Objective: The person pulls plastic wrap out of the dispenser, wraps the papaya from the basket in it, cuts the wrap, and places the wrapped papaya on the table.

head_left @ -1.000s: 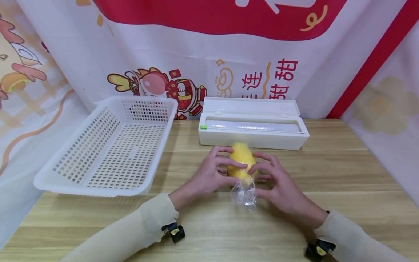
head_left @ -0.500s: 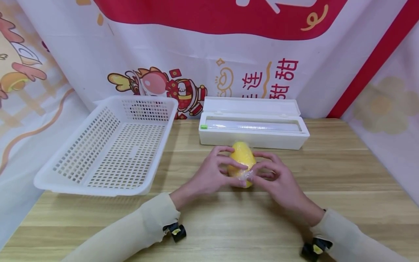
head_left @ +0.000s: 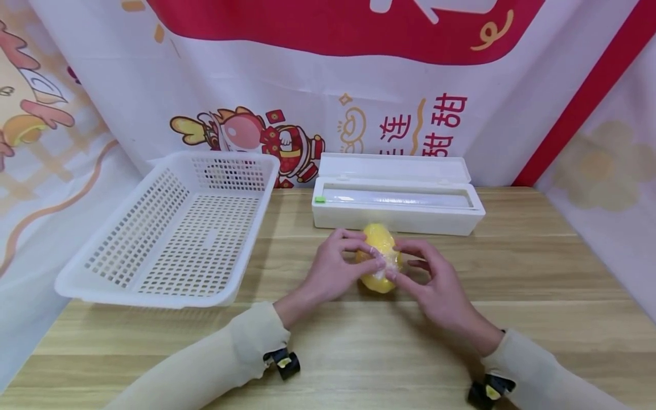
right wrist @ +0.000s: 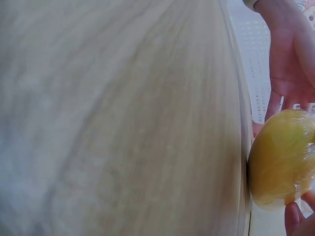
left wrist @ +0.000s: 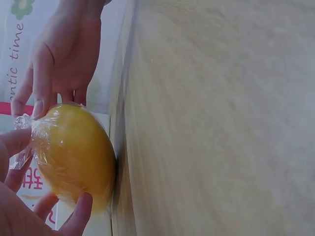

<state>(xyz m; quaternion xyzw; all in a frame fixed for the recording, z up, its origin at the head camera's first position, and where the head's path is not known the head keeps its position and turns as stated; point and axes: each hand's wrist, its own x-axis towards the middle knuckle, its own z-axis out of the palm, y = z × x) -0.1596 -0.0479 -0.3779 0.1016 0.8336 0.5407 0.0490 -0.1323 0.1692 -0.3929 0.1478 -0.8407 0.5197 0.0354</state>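
Observation:
A yellow mango point(head_left: 379, 283), smooth and egg-shaped, lies on the table wrapped in clear cling film point(left wrist: 43, 135). The film is bunched on the mango's top. My left hand point(head_left: 333, 267) holds the fruit from the left, its thumb and a finger at the bunched film; in the left wrist view its other fingertips point(left wrist: 83, 200) touch the mango's side. From the right, my right hand point(head_left: 441, 285) pinches the film with thumb and index finger close to the left thumb. The right wrist view shows the mango's lower side on the table, with part of it cut off.
Behind the mango stands a long white cling film box point(head_left: 394, 219), lid raised, with a film roll point(head_left: 394, 198) inside. To the left is a white perforated plastic basket point(head_left: 246, 250). A printed cloth point(head_left: 230, 68) hangs along the table's back edge.
The loose tail of film, which hung toward me at the mango's near end, is now folded up onto its top. Both thumbs have moved up onto the film.

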